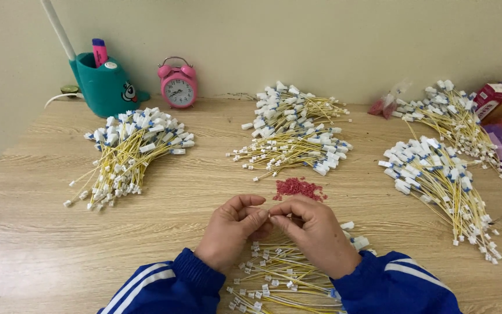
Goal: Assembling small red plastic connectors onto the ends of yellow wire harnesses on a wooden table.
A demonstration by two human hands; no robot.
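Wooden table (42,232) against a beige wall, with a pink clock (178,87) at the back. Left hand (233,229) and right hand (315,232) meet fingertip to fingertip, pinching a small part too tiny to identify, above a wire bundle (280,279). Red beads (297,188) lie just beyond.

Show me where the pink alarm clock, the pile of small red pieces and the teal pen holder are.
pink alarm clock (179,90), head view, on its dial.
pile of small red pieces (297,188), head view, its middle.
teal pen holder (103,87), head view, its front wall.

I see a matt wood-grain table (42,244), glossy pink clock (178,82), plastic-tipped yellow wires (289,134), perhaps plastic red beads (297,188), cloth sleeves (164,288).
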